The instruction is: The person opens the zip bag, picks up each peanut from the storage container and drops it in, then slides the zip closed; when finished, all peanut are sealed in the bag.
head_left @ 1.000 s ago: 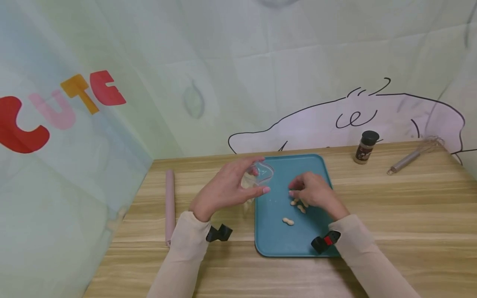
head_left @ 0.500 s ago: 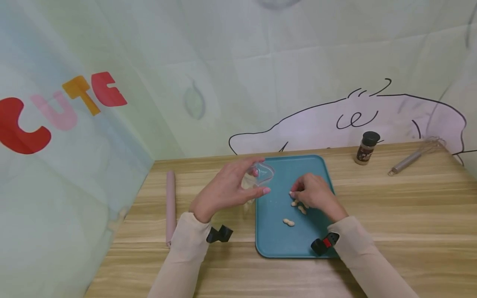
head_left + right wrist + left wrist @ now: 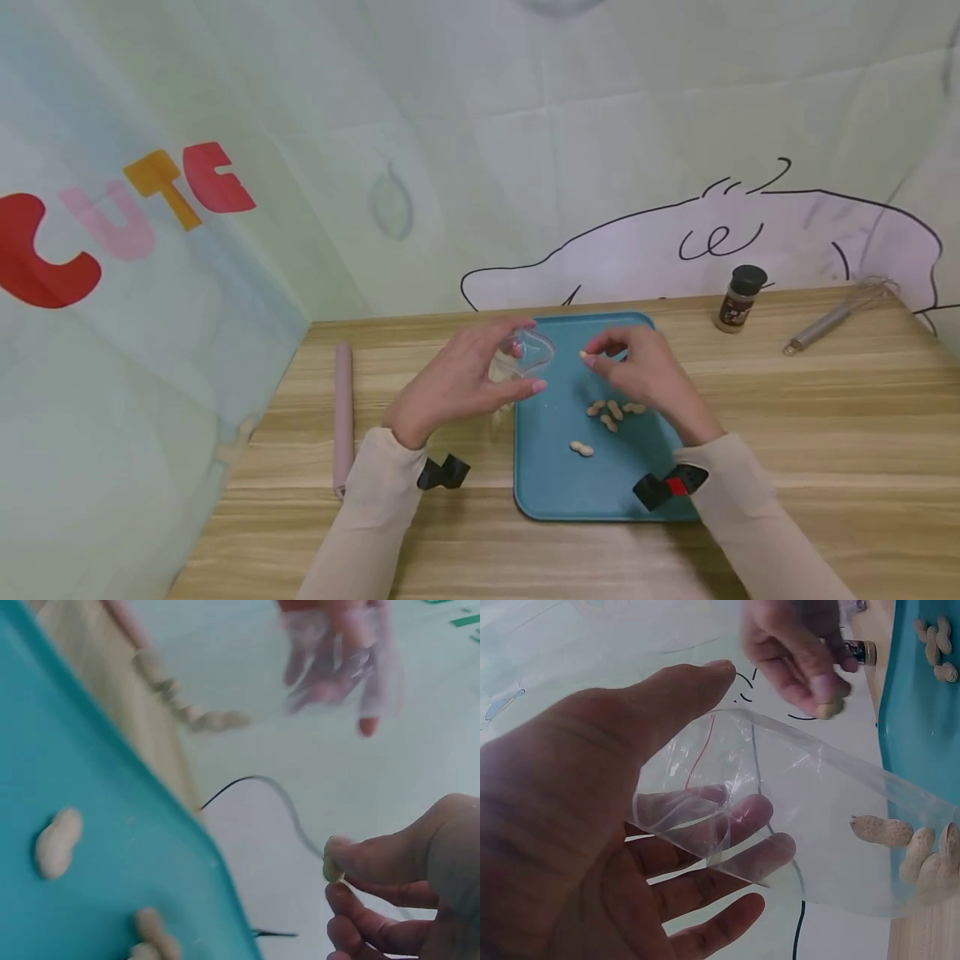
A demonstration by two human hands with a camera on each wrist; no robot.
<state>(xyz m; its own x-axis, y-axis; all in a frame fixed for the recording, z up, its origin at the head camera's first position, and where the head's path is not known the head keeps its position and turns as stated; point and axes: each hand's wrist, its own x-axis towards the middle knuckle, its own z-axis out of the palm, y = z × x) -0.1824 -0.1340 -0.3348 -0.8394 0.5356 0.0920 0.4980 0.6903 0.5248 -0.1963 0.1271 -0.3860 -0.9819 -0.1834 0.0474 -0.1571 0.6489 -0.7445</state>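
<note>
Plastic bag (image 3: 825, 802): peanuts (image 3: 883, 831) inside; my left hand (image 3: 450, 379) grips it, fingers curled, thumb apart.
Right hand (image 3: 643, 367): my fingers pinch 1 peanut (image 3: 333, 864) near the bag.
Blue tray (image 3: 551, 487): loose peanuts (image 3: 615, 409).

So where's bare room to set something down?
Widest: table right of the right sleeve, in front of the jar and whisk. Smaller: near left corner of the tray, before the lone peanut. Crowded: mid-tray, with clustered peanuts by the right hand, and the left edge, where the left hand holds the bag.
</note>
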